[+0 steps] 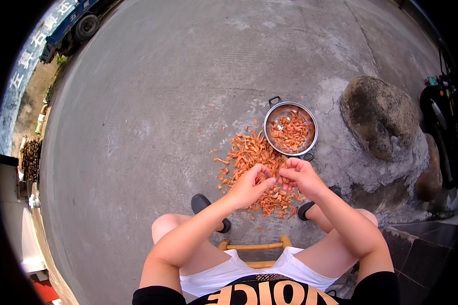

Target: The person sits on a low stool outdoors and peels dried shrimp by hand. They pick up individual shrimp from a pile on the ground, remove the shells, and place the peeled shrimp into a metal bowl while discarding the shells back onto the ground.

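A loose pile of orange dried shrimp (248, 156) lies on the concrete between my feet. Both hands meet just above it, fingertips nearly touching. My right hand (301, 176) has its thumb and fingers pinched around what looks like a small dried shrimp (284, 178), mostly covered by the fingers. My left hand (253, 184) is curled, with thumb and index fingertip close together; whether anything is between them cannot be made out. Beyond my right hand stands a round stainless steel pot (266, 131) with black handles, its bottom covered with more orange shrimp.
A large boulder (379, 114) set in rough cement rises to the right, with a dark motorbike (442, 126) behind it. A bamboo stool (253, 247) is beneath me. Black shoes (201, 203) flank the pile. A blue truck (74, 28) is parked at far left.
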Demonstrator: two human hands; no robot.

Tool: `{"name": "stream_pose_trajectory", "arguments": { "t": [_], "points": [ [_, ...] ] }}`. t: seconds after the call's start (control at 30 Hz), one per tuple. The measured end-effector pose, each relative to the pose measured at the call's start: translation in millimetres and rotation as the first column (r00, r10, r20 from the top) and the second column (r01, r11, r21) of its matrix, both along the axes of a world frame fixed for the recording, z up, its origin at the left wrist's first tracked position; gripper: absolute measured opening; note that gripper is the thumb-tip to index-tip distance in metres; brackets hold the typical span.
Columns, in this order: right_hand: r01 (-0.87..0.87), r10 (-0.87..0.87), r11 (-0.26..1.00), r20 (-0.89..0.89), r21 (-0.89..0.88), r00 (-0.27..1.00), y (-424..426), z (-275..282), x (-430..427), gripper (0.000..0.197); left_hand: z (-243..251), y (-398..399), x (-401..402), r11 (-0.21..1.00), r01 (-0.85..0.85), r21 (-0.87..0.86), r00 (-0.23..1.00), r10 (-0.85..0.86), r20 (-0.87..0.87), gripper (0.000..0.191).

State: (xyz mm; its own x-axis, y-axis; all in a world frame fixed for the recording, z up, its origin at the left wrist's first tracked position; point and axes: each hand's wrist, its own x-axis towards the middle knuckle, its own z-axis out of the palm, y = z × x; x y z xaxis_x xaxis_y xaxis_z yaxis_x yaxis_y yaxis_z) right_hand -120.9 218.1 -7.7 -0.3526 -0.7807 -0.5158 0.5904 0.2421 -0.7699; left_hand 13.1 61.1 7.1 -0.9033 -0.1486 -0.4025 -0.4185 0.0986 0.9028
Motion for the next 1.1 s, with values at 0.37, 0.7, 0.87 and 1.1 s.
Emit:
{"name": "stream_pose_trajectory", "arguments": {
  "t": [0.37, 0.7, 0.87, 1.1],
  "points": [
    [0.314, -0.23, 0.948, 0.586, -0.044, 0.777, -23, -19, 15, 0.039, 1, 21, -23, 0.925, -0.06, 0.374, 0.962, 0.154, -0.225, 0.039],
    [0.678, -0.67, 0.715, 0.443, 0.171, 0.596, -21, -43, -63, 0.064, 12, -11, -36, 0.93, -0.287, 0.231, 0.863, 0.355, -0.359, 0.031],
    [0.405, -0.511, 0.84, 0.278, 0.361, 0.813, -22, -71, -35, 0.061, 10, -28, -24, 0.913, -0.333, 0.236, 0.845, 0.4, -0.355, 0.026],
    [0.152, -0.044, 0.912, -0.279, 0.381, 0.959, -14, -111, -13, 0.023, 28, -51, -13, 0.909, -0.336, 0.249, 0.835, 0.409, -0.367, 0.027]
  ]
}}
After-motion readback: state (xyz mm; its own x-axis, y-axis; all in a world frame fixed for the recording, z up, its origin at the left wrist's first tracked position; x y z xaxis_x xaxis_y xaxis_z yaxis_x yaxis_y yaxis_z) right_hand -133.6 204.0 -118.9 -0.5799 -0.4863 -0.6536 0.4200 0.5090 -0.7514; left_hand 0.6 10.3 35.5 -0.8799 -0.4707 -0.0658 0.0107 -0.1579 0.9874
